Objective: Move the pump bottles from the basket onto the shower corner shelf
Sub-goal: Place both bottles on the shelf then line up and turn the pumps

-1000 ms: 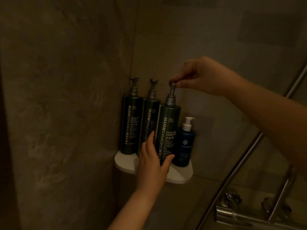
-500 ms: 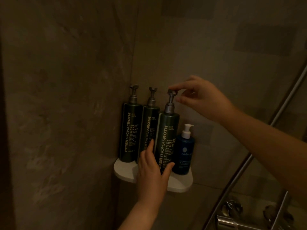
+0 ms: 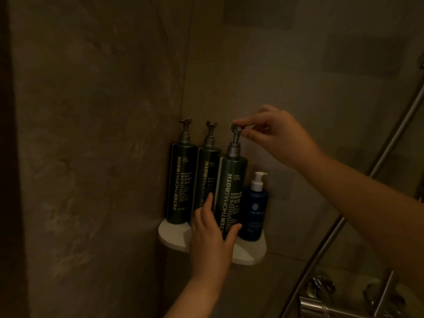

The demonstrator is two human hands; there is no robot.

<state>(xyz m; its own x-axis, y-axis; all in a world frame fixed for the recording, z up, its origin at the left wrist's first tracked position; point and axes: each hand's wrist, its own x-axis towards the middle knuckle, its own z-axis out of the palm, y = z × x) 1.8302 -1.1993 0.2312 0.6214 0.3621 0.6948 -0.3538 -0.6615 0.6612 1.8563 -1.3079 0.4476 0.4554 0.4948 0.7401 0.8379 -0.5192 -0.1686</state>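
The conditioner bottle (image 3: pixel 231 191) stands upright on the white corner shelf (image 3: pixel 174 235), front of the row. The left hand (image 3: pixel 211 239) grips its lower body, thumb and fingers curled round it. The right hand (image 3: pixel 275 134) pinches the pump head (image 3: pixel 236 128) between thumb and forefinger (other fingers loosely bent). The body cleanser bottle (image 3: pixel 181 187) and the shampoo bottle (image 3: pixel 206 177) stand to its left, and a small blue bottle (image 3: pixel 255 212) just to its right.

Pretty dim in here, just warm brownish light. Mottled stone-look left wall (image 3: pixel 91 157) meeting a smoother tiled back wall (image 3: pixel 298 92) at a vertical corner seam (image 3: pixel 187 65). Faint darker rectangular patches up high on the back one. Slanted chrome rail (image 3: pixel 332 237) down the right side, shiny chrome mixer (image 3: pixel 321 305) bottom right, partly cut off.
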